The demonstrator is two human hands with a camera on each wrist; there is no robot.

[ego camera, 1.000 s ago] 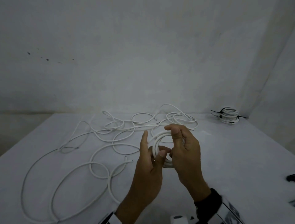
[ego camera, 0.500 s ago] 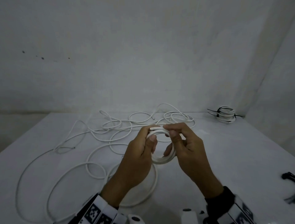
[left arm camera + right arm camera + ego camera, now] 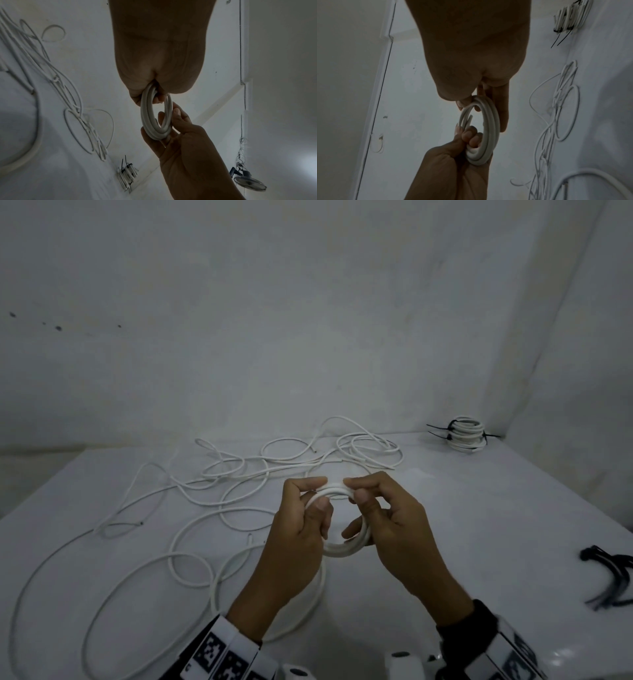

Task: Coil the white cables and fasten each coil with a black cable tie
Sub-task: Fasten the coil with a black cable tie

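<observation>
On the left part of the desk [image 3: 513,508] the loose white cables [image 3: 191,508] lie in wide, tangled loops that run from the near left edge toward the far middle. One thick loop [image 3: 219,580] of the cable lies just to the left of the coil and passes under the left wrist.

The small white coil [image 3: 337,522] is held in the air above the middle of the desk, between both hands. It has a few turns and stands nearly upright. The left hand [image 3: 298,539] is on the left side of the coil; its fingers [image 3: 317,482] and thumb are curled and clamped on the turns near the top. The right hand [image 3: 390,518] is on the right side of the coil; thumb and forefinger pinch the top, and other fingers [image 3: 503,121] support the lower right turns. In the right wrist view a short cable end [image 3: 469,119] sticks out inside the ring.

Far to the right of the coil, in the back corner, a finished coil [image 3: 464,436] lies with black cable ties [image 3: 445,431] around it. At the right edge lie loose black ties [image 3: 606,573].
</observation>
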